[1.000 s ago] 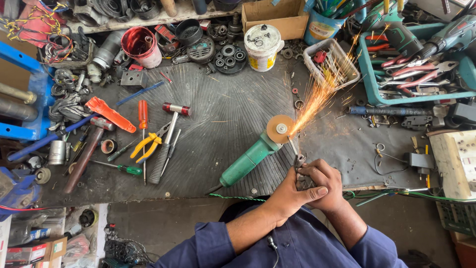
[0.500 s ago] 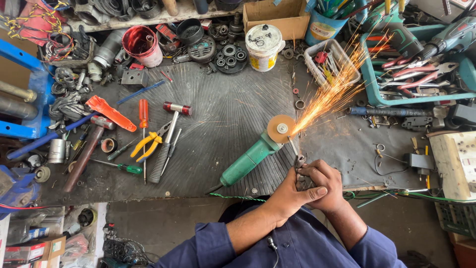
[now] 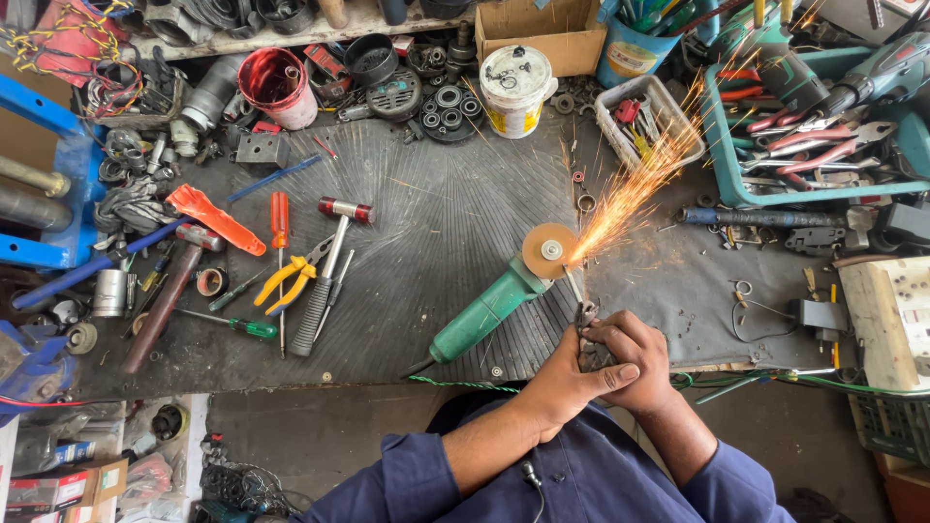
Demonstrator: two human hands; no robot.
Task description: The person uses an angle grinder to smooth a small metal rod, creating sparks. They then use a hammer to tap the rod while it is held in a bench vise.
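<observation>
I am clasping both hands together at the worktop's (image 3: 436,242) near edge, my left hand (image 3: 567,378) wrapped over my right hand (image 3: 635,363), both grips closed on pliers (image 3: 584,320). The pliers are pinching a thin rod (image 3: 575,288) against the disc (image 3: 549,251) of the green grinder (image 3: 484,315) lying on the worktop. Sparks (image 3: 635,189) are spraying up and right toward the tray (image 3: 668,102).

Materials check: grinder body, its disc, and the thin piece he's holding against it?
Grinder body: looks like moulded green plastic, matte, no metal glare. Disc: tan-orange abrasive wheel with a bright metal hub, probably bonded grit. Thin piece, held by both hands, left hand and right hand: grey and slim, almost certainly steel, since orange sparks fly from where it meets the disc.
</observation>
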